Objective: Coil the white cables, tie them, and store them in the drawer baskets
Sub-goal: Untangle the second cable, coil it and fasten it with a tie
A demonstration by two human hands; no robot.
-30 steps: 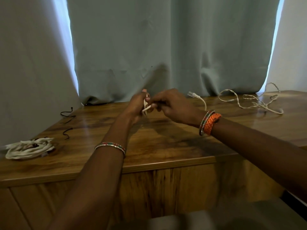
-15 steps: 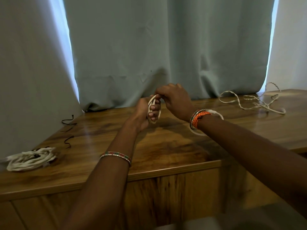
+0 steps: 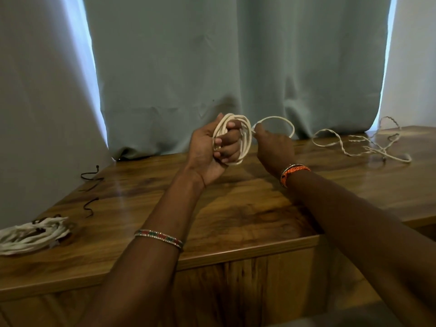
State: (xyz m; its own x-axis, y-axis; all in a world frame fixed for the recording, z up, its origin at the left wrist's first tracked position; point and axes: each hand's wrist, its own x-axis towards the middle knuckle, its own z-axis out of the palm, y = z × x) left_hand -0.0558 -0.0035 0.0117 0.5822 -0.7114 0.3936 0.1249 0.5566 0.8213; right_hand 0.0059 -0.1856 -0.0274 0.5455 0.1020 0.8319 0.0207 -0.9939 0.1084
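Left hand (image 3: 207, 149) fingers grip white cable coil (image 3: 236, 138); right hand (image 3: 273, 147) pinches its loose end.
Tied bundle (image 3: 33, 234) near-left on desk (image 3: 236, 208), loose cable (image 3: 361, 142) far-right.

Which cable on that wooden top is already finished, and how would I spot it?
Start at the wooden cabinet top and follow its front edge to the far left. The bundled white cable lies there flat, packed in tight loops, unlike the loose white cable sprawled far right.
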